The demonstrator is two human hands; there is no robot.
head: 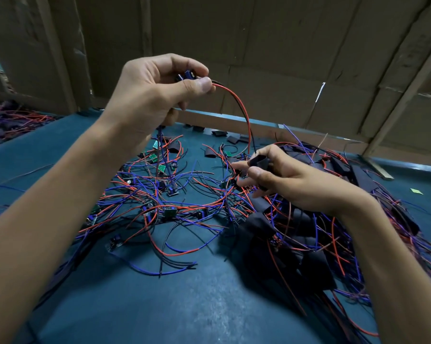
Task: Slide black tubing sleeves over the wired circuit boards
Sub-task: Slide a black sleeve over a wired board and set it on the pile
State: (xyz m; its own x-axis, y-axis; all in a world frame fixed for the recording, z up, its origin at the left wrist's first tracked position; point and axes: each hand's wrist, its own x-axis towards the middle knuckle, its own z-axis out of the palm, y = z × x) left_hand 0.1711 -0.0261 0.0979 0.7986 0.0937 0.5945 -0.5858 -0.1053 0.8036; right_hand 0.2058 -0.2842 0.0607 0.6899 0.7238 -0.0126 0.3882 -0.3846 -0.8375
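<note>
My left hand (157,88) is raised above the table and pinches a small wired circuit board (187,76) between thumb and fingers. Its red and black wires (244,112) arc down to the right. Blue wires hang below the same hand. My right hand (281,177), lower and to the right, holds a black tubing sleeve (259,162) in its fingertips, and the ends of the red and black wires reach the sleeve's mouth. On the table lies a tangle of boards with red, blue and black wires (169,194).
A heap of sleeved boards and black tubing (308,244) lies under and right of my right hand. Loose black sleeve pieces (219,133) sit near the far table edge. Cardboard walls (259,45) stand behind the teal table (159,306). More wires (11,120) pile at far left.
</note>
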